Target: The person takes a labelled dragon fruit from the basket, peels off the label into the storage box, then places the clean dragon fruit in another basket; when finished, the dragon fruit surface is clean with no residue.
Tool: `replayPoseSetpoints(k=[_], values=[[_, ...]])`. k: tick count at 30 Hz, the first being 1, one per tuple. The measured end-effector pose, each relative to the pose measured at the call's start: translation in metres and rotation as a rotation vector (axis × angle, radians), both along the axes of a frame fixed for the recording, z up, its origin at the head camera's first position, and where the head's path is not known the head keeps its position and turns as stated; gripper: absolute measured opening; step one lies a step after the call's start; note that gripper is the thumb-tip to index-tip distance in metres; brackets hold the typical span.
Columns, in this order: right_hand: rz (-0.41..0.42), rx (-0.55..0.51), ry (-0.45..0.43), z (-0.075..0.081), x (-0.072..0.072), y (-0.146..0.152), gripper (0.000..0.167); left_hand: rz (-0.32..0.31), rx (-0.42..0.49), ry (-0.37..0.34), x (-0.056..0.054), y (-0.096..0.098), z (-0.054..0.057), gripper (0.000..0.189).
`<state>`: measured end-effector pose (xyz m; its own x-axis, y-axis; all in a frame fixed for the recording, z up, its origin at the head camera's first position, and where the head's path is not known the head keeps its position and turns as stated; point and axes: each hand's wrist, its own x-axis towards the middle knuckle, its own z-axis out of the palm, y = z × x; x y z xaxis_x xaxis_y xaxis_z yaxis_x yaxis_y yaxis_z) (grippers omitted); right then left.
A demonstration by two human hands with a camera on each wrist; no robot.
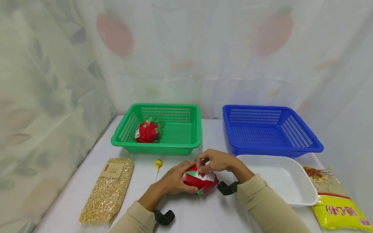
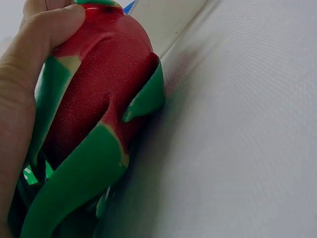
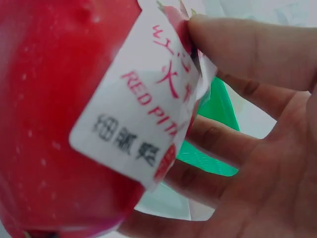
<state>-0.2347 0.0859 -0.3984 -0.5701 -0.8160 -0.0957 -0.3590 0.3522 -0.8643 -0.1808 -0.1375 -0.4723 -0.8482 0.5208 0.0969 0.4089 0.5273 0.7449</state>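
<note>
A red dragon fruit (image 1: 201, 186) with green scales rests on the white tabletop, and my left hand (image 1: 175, 180) grips it from the left. In the left wrist view, the thumb lies along the red skin of the dragon fruit (image 2: 109, 64). A white label (image 3: 133, 114) with red and black print is stuck on its upper side. My right hand (image 1: 218, 160) reaches over from the right, pinching the label's edge between thumb and index finger. That edge looks creased and lifted near the thumb; the exact fingertip contact is partly hidden.
A green basket (image 1: 158, 145) behind holds another labelled dragon fruit (image 1: 147, 132). To the right stand a blue basket (image 1: 271, 149) and a white tray (image 1: 276, 174), beside a yellow food bag (image 1: 338, 208). On the left lie a lollipop (image 1: 158, 163) and a bag of beans (image 1: 106, 195).
</note>
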Motion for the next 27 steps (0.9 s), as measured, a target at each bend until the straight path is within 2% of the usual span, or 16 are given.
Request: replayPoseSetpoints(k=[6, 12, 19, 23, 26, 27], values=[[0.036, -0.019, 0.031, 0.004, 0.001, 0.003, 0.014, 0.000, -0.002, 0.025, 0.000, 0.000, -0.002, 0.084], [0.023, -0.120, 0.018, 0.003, 0.003, 0.020, 0.014, -0.001, -0.004, 0.032, -0.001, 0.001, -0.002, 0.081], [0.001, -0.170, 0.051, 0.004, 0.009, 0.035, 0.017, 0.005, -0.003, 0.032, 0.000, 0.002, -0.002, 0.083], [-0.040, -0.330, 0.037, 0.019, 0.017, 0.049, 0.013, 0.005, 0.001, 0.017, 0.002, 0.003, -0.002, 0.084], [-0.114, -0.471, 0.050, 0.039, 0.023, 0.061, 0.008, 0.011, 0.012, 0.005, 0.003, 0.003, -0.001, 0.085], [-0.151, -0.486, 0.061, 0.046, 0.025, 0.065, 0.008, 0.014, 0.016, 0.001, 0.004, 0.002, -0.001, 0.085]])
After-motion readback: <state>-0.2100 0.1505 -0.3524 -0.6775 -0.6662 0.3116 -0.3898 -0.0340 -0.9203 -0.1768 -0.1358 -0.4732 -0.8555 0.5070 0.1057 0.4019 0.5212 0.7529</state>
